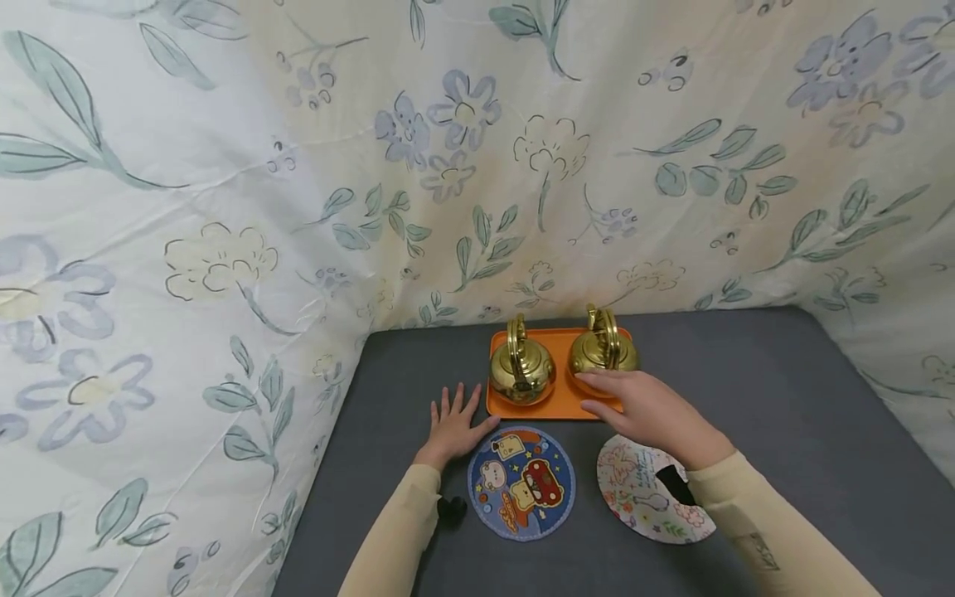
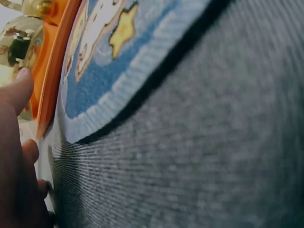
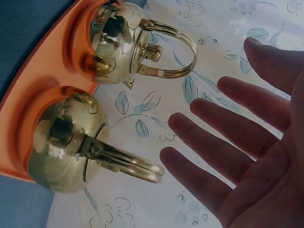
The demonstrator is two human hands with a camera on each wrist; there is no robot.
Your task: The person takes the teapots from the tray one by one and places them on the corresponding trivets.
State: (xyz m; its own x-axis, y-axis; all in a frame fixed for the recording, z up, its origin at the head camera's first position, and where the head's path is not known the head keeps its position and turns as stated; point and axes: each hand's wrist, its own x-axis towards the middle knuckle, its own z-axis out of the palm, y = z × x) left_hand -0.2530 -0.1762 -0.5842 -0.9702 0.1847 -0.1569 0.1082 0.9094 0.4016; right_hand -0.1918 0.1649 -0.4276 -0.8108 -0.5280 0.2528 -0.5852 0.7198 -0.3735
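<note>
Two shiny brass teapots with arched handles stand on an orange tray, the left teapot and the right teapot side by side. My left hand rests on the table with fingers spread, left of the tray, its thumb near the tray's front left corner. My right hand hovers at the front of the right teapot, overlapping it in the head view. In the right wrist view, the fingers are straight and spread, apart from the handle of the nearer teapot.
A round blue mat with cartoon animals lies before the tray, beside my left hand. A white floral mat lies under my right wrist, partly hidden. Flowered cloth hangs behind the grey table.
</note>
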